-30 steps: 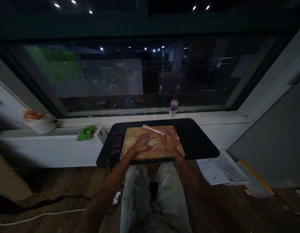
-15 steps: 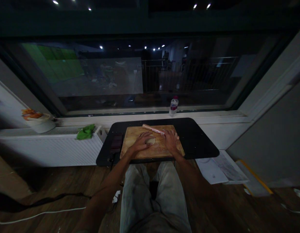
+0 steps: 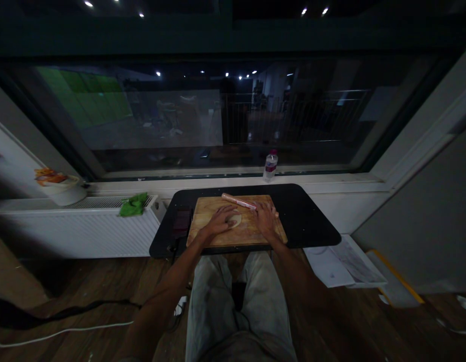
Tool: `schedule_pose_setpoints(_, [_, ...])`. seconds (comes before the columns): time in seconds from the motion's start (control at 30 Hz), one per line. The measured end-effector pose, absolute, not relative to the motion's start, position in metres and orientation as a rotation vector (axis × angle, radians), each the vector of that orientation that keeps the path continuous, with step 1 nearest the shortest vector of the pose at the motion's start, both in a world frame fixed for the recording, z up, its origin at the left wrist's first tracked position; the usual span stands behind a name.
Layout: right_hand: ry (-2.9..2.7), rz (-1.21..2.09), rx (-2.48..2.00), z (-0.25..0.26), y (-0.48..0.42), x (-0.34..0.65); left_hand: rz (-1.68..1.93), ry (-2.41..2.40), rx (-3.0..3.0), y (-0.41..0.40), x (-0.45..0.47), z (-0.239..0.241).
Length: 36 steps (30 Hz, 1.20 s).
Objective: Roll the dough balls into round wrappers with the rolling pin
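Observation:
A pale round of dough (image 3: 236, 219) lies flat on the wooden board (image 3: 206, 206). My left hand (image 3: 219, 220) rests on the board at the dough's left side, fingers and thumb spread apart and touching its edge. My right hand (image 3: 265, 217) is closed over the right part of a rolling pin (image 3: 238, 200), which lies slantwise behind the dough. The pin carries a printed wrapper, and its right end pokes out just beyond my hand. Part of the dough is hidden by my left fingers.
The board sits on a black table (image 3: 311, 221). A dark flat object (image 3: 182, 222) lies left of the board. On the sill stands a water bottle (image 3: 270, 166). A green cloth (image 3: 133, 204) and a white pot (image 3: 63, 191) rest on the radiator (image 3: 85, 234).
My left thumb has shifted slightly up over the dough's edge. The rolling pin and my right hand look almost the same.

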State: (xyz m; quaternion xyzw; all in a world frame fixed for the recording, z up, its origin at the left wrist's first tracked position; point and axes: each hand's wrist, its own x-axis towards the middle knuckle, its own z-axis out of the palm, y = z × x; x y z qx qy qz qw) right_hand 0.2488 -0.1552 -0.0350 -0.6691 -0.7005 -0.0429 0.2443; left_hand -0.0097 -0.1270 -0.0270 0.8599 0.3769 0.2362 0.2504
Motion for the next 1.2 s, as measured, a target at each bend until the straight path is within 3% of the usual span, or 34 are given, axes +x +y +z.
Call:
schedule_pose_setpoints(0.73, [-1.906, -0.117, -1.850, -0.038, -0.152, 0.250, 0.712, 1.059, 2.385, -0.119, -0.007, -0.042])
schedule_pose_setpoints(1.2, [-1.917, -0.088, -1.891, -0.034, -0.152, 0.249, 0.706, 0.843, 2.172, -0.135, -0.029, -0.020])
